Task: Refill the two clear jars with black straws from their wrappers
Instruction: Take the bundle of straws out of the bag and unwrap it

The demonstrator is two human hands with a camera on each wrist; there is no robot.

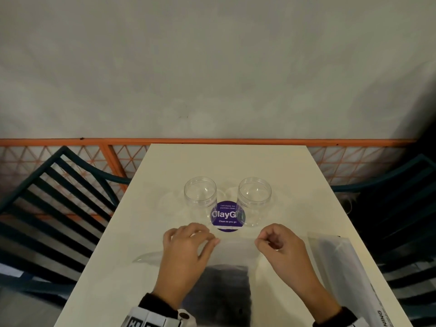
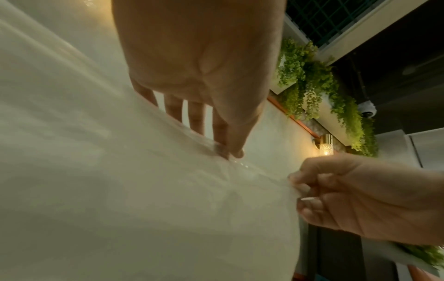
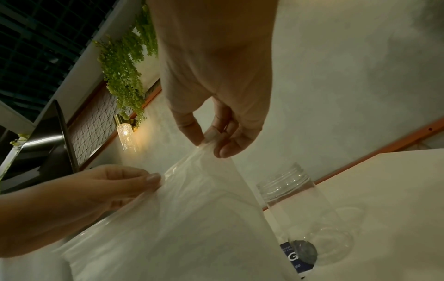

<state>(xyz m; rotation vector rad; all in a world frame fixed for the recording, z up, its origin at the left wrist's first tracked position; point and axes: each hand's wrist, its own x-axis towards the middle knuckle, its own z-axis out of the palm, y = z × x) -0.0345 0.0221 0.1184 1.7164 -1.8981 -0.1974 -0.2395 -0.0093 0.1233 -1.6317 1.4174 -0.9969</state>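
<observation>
black straws (image 1: 226, 286) lie as one dark bundle inside a clear, thin plastic wrapper (image 1: 236, 251), on the near middle of the pale cream rectangular table (image 1: 295, 185); single straws cannot be counted through the film. a second clear plastic wrapper (image 1: 342, 263), also with dark contents, lies flat just to the right of it, near the right table edge. two clear round plastic jars, both open and holding nothing, stand upright farther back: the left jar (image 1: 200, 193) and the right jar (image 1: 254, 195), which has a screw thread at its mouth. between them, partly under both, one round purple sticker (image 1: 227, 217) with white letters lies on the table top.

the left hand (image 1: 186, 246) pinches the far edge of the first wrapper between thumb and forefinger, other fingers spread loosely. the right hand (image 1: 280, 246) also pinches this edge, its fingers curled, a little to the right. the film between the two hands is smooth and a bit wrinkled.

two dark slatted chairs stand at the table, the left chair (image 1: 54, 197) and the right chair (image 1: 396, 197). behind runs one orange rail (image 1: 70, 141) under a grey wall.
</observation>
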